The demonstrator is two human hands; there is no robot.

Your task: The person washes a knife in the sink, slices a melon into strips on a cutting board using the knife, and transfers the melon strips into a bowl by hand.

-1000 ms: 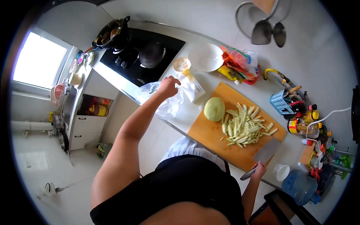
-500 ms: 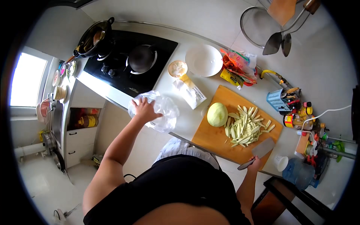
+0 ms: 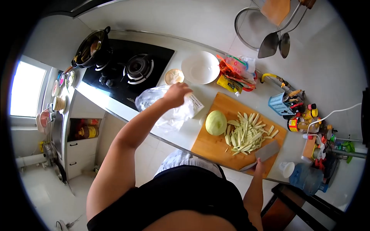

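My left hand [image 3: 178,94] is over the near end of a white packet [image 3: 195,103], beside a clear plastic bag [image 3: 169,118]. Its fingers are bent, and whether they hold anything is unclear. In my right hand [image 3: 260,168] is the handle of a cleaver [image 3: 266,151], its blade over the wooden cutting board's [image 3: 206,143] lower right corner. A peeled pale green vegetable [image 3: 216,123] rests on the board, next to a pile of cut pale green strips [image 3: 246,133].
A white bowl [image 3: 200,67] and a small cup [image 3: 174,76] stand behind, near the black stove [image 3: 127,73] with its pot [image 3: 92,48]. To the right are a blue basket [image 3: 280,104], bottles [image 3: 308,124], a white cup [image 3: 286,169] and a large water bottle [image 3: 307,179].
My left hand has moved from spread over the plastic bag to the right, over the packet, with its fingers now bent. The right hand still has the cleaver. The view has shifted slightly.
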